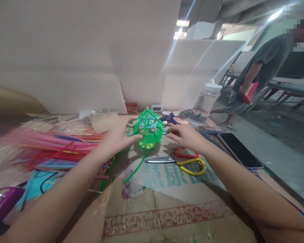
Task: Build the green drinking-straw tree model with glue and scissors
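Cardboard with green characters and a red printed band (142, 204) lies beneath a small bright-green fringed model with a pointed roof (152, 137), which is upright between both hands. The left hand (120, 137) has its thumb at the model's left side, apart from its fingers; the right hand (184, 136) is at the right side, fingers curled. With the blur, I cannot tell whether either one grips it. Just in front are steel scissors with red and yellow handles (176, 161) and a thin green strip (135, 170). A black-screened phone (239, 149) lies beyond the right forearm.
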`<control>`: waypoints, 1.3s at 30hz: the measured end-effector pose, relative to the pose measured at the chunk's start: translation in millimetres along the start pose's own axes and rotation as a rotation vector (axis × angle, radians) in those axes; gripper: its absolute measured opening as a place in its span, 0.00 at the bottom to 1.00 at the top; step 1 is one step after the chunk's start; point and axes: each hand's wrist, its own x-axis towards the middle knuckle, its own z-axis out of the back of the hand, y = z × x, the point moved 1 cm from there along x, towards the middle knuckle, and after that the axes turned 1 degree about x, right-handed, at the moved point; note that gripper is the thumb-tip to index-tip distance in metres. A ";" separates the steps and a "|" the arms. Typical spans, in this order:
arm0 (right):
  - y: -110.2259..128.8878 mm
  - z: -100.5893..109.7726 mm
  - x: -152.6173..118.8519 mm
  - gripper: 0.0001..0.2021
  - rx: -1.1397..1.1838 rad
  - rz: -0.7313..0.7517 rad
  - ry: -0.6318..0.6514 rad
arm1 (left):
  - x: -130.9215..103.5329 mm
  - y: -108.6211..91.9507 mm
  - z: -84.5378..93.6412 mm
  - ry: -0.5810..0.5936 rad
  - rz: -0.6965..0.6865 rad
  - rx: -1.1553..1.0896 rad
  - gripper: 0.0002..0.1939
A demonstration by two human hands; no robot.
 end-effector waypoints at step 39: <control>-25.7 12.0 -1.6 0.13 -0.002 -0.052 0.119 | 2.5 12.1 -2.9 -0.100 0.194 -0.161 0.23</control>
